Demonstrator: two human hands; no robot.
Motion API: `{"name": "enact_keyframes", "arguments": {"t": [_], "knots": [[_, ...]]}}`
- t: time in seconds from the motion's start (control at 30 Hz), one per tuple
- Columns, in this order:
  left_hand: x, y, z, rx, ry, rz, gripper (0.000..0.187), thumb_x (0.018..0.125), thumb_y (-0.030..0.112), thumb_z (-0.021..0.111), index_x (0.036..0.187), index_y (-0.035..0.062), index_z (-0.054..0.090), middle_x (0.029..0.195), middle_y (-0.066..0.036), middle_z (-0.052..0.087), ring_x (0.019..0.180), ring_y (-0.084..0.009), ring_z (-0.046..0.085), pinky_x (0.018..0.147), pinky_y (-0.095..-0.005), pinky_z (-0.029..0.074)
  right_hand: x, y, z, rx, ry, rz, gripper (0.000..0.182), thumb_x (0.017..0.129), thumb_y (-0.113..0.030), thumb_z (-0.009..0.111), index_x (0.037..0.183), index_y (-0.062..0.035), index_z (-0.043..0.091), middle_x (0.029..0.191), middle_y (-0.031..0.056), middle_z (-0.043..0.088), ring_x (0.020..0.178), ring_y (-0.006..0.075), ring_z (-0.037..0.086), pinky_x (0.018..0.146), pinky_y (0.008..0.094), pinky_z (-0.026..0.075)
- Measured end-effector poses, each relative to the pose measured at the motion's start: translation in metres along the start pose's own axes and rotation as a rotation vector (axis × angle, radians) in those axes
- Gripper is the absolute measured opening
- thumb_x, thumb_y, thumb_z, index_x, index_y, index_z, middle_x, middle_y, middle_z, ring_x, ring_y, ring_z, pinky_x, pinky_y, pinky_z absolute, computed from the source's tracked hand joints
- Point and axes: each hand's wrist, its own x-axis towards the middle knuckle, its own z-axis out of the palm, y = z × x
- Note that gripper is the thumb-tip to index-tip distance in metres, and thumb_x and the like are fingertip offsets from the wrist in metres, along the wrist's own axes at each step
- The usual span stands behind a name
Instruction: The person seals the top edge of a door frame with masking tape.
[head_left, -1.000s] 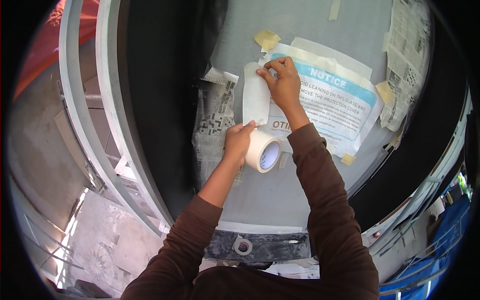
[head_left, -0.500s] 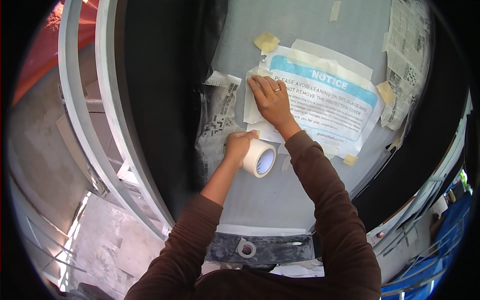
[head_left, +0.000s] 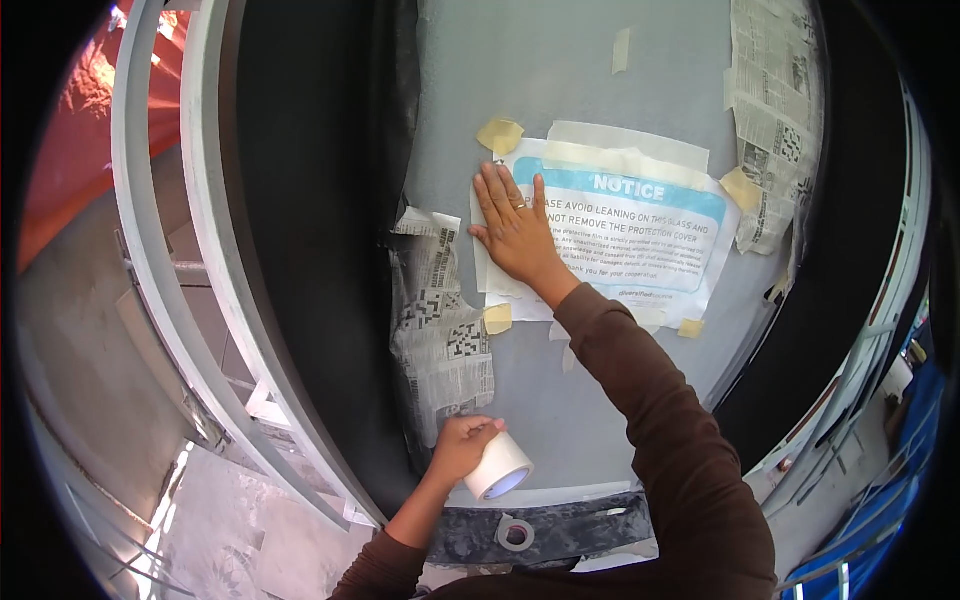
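Note:
My right hand [head_left: 517, 222] lies flat with fingers spread on the left edge of a printed notice sheet [head_left: 640, 245], over a strip of pale tape running down that edge. The sheet is fixed to a grey film-covered glass panel [head_left: 560, 70], with yellowish tape bits [head_left: 500, 134] at its corners. Lower down, my left hand [head_left: 462, 447] is closed on a wide roll of masking tape [head_left: 500, 468], its fingers curled at the roll's upper left side. A newspaper strip [head_left: 435, 300] covers the panel's left border beside my hands.
Another newspaper strip [head_left: 770, 130] lines the panel's right border. A smaller tape roll [head_left: 515, 534] lies on the dark sill [head_left: 460, 535] below. Black frame sides [head_left: 310, 250] flank the glass. White metal bars [head_left: 215, 200] curve along the left, and blue sheeting [head_left: 900, 480] is at lower right.
My left hand has moved down, away from the notice, with the tape roll. My right hand has flattened, its fingers spreading over the sheet's left edge. The view has shifted slightly.

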Motion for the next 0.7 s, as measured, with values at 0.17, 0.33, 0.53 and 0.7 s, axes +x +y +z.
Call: {"name": "enact_keyframes", "arguments": {"t": [0.17, 0.33, 0.53, 0.7], "knots": [[-0.048, -0.027, -0.018, 0.004, 0.032, -0.068, 0.024, 0.098, 0.02, 0.069, 0.097, -0.0035, 0.076, 0.079, -0.006, 0.073, 0.066, -0.0088, 0.063, 0.062, -0.0252, 0.049, -0.062, -0.032, 0.027, 0.063, -0.068, 0.009, 0.072, 0.102, -0.051, 0.045, 0.16, -0.0115, 0.028, 0.169, 0.0055, 0.022, 0.157, 0.0238, 0.015, 0.123, 0.0621, 0.004], [-0.077, -0.048, -0.025, 0.024, 0.035, -0.126, 0.024, 0.098, 0.019, 0.069, 0.097, -0.0038, 0.076, 0.079, -0.006, 0.073, 0.067, -0.0078, 0.063, 0.061, -0.0237, 0.048, -0.004, -0.013, 0.004, 0.083, -0.039, 0.056, 0.069, 0.103, -0.049, 0.044, 0.161, -0.0172, 0.027, 0.168, 0.0031, 0.023, 0.157, 0.0235, 0.013, 0.123, 0.0624, 0.003], [-0.1, -0.077, -0.039, -0.08, 0.132, -0.178, 0.019, 0.096, 0.015, 0.072, 0.096, -0.0036, 0.076, 0.081, -0.005, 0.073, 0.07, -0.0083, 0.064, 0.064, -0.0232, 0.049, -0.019, -0.026, 0.015, 0.182, 0.03, 0.068, 0.064, 0.104, -0.045, 0.045, 0.161, -0.0202, 0.029, 0.168, 0.0053, 0.024, 0.156, 0.0265, 0.017, 0.122, 0.0642, 0.006], [-0.128, -0.086, -0.051, -0.079, 0.165, -0.21, 0.02, 0.097, 0.014, 0.067, 0.108, -0.001, 0.073, 0.089, -0.006, 0.072, 0.082, -0.0135, 0.065, 0.075, -0.0271, 0.052, -0.071, -0.043, 0.018, 0.179, -0.017, 0.07, 0.064, 0.103, -0.036, 0.051, 0.16, -0.016, 0.03, 0.169, 0.0054, 0.023, 0.156, 0.0254, 0.019, 0.121, 0.063, 0.014]]}}
